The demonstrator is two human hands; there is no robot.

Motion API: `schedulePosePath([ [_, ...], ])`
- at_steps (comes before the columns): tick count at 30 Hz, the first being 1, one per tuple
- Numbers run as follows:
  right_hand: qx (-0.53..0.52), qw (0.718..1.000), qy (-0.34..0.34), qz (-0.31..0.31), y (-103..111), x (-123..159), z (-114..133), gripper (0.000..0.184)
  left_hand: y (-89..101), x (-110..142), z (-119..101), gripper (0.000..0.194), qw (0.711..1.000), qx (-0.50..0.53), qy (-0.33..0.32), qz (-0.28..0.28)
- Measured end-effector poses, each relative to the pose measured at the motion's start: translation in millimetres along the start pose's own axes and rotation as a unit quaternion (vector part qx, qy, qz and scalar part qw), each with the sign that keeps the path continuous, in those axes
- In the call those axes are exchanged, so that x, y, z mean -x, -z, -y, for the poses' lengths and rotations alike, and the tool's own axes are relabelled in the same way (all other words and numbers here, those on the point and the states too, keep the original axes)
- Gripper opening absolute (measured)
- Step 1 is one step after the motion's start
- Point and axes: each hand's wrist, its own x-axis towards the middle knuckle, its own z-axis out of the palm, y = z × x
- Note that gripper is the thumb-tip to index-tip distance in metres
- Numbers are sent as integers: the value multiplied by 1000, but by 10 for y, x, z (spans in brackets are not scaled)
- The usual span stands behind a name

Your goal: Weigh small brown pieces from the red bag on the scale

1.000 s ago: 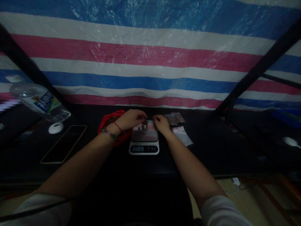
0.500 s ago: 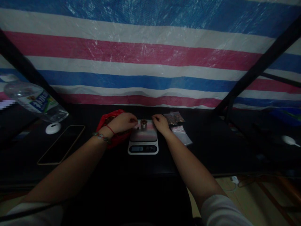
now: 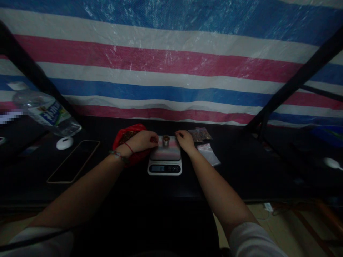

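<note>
A small kitchen scale point(image 3: 164, 160) sits on the dark table point(image 3: 120, 185) in front of me. A little metal cup point(image 3: 165, 140) stands at the back of its platform. My left hand point(image 3: 142, 140) rests beside the cup, over a red plastic bag point(image 3: 125, 136) of brown bits, its fingers curled in a pinch; what they hold is too small to see. My right hand point(image 3: 184, 141) lies at the platform's right rear corner with fingers bent, close to the cup but not on it.
Small clear bags point(image 3: 201, 135) of brown pieces and an empty-looking one point(image 3: 209, 154) lie right of the scale. A phone point(image 3: 73, 161), a white round object point(image 3: 64, 143) and a water bottle point(image 3: 46, 113) are to the left. A striped tarp point(image 3: 171, 64) hangs behind.
My left hand drew back from above the cup to the left, toward the red bag. My right hand stayed near the scale's right rear corner.
</note>
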Motion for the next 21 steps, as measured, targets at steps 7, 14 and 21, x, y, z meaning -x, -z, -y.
schedulePosePath([
  [7, 3, 1000, 11, -2, 4, -1, -12, 19, 153, -116, -187, 25, 995, 90, -7, -48],
  [14, 8, 1000, 20, -7, -8, -1, -26, 22, -21, -329, -202, 27, 995, 58, -37, -66],
  [21, 8, 1000, 22, -3, -12, -2, -27, 22, 108, -193, 92, 35, 991, 68, -1, -114],
])
